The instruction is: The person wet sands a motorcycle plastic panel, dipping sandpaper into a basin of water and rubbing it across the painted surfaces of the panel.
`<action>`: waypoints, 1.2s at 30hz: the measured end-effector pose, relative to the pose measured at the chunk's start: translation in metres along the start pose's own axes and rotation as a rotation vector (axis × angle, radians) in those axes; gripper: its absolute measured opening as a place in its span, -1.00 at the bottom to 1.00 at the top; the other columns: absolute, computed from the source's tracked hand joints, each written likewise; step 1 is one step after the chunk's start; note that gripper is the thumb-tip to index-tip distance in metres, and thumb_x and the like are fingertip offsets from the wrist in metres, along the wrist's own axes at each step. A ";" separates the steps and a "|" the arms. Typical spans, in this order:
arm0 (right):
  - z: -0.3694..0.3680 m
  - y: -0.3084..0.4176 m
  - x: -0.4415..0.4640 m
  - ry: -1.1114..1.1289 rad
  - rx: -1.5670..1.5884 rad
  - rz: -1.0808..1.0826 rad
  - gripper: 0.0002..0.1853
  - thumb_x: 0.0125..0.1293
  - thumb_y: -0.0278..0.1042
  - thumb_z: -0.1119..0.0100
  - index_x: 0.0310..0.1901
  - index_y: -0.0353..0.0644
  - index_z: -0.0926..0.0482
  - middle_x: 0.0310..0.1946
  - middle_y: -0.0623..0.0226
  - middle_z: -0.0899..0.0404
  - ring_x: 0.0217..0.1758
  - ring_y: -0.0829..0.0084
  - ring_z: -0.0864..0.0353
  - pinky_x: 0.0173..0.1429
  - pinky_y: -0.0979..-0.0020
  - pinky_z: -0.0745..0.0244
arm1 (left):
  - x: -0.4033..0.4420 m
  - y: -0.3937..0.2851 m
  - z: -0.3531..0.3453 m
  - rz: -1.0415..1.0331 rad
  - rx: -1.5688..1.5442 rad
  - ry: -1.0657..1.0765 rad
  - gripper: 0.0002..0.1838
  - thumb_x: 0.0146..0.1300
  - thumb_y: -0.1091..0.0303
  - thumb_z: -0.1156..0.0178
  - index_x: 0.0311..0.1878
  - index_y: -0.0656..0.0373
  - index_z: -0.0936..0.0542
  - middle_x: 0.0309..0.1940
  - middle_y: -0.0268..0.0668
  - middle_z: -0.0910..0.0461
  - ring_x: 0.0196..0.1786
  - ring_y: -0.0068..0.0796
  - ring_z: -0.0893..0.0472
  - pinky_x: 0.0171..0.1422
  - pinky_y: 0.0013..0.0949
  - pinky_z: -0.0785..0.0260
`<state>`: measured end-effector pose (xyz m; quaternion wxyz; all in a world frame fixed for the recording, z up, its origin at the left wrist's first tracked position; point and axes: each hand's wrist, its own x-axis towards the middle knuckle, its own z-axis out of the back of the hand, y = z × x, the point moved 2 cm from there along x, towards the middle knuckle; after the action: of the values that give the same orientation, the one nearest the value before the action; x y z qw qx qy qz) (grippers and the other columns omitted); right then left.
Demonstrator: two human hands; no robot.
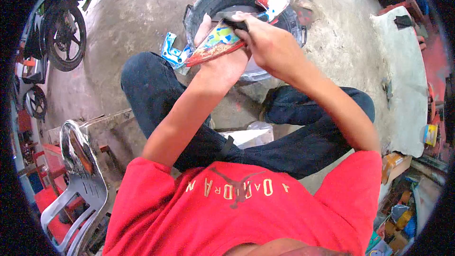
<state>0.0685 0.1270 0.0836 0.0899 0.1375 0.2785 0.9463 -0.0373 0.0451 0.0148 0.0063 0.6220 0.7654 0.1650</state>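
Note:
My left hand (pixel 229 61) is closed around a painted plastic panel (pixel 221 41), holding it tilted above the tub. The panel is pointed at one end, with a red edge and worn patches of yellow, green and blue. My right hand (pixel 259 34) presses a dark, thin pad or sheet (pixel 237 23) against the panel's upper end; whether it is sandpaper or cloth I cannot tell. Below both hands stands a black tub (pixel 207 4) with cloudy water in it. A red and white panel (pixel 276 4) rests across the tub's far right rim.
A blue and white plastic piece (pixel 173 53) lies beside the tub's left side. At the left are a motorcycle wheel (pixel 66 38) and a grey plastic chair (pixel 90 180). A pale slab (pixel 403 80) and assorted clutter (pixel 398 218) line the right side. My bent legs flank the tub's near side.

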 end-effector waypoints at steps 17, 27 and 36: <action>-0.002 -0.005 0.003 -0.010 -0.158 0.122 -0.52 0.27 -0.38 -0.08 0.22 -0.37 -0.47 0.13 -0.10 -0.59 0.23 0.04 -0.61 0.31 0.16 -0.51 | -0.019 0.028 -0.036 -0.126 0.479 -0.505 -0.36 0.50 -0.17 0.17 0.38 0.12 -0.39 0.32 -0.17 -0.48 0.30 -0.16 -0.49 0.50 0.08 -0.20; -0.011 0.006 -0.009 -0.192 -0.133 0.304 -0.53 0.24 -0.34 -0.16 0.16 -0.38 -0.51 0.15 -0.08 -0.57 0.20 0.07 -0.62 0.23 0.16 -0.55 | -0.008 0.010 -0.013 -0.149 0.237 -0.255 -0.36 0.52 -0.18 0.16 0.22 0.24 -0.49 0.16 -0.06 -0.56 0.25 -0.09 -0.51 0.52 0.02 -0.20; -0.007 0.033 -0.017 -0.181 -0.069 0.411 -0.48 0.23 -0.37 -0.12 0.23 -0.38 -0.47 0.22 -0.10 -0.54 0.26 0.03 -0.58 0.34 0.18 -0.48 | -0.009 0.019 -0.027 -0.106 0.312 -0.348 -0.34 0.50 -0.17 0.10 0.26 0.30 -0.46 0.23 -0.04 -0.52 0.30 -0.04 -0.49 0.54 0.05 -0.17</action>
<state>0.0791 0.0921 0.0931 -0.0754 0.2726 0.2029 0.9375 -0.0230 0.0333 0.0440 0.0505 0.5934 0.8006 -0.0653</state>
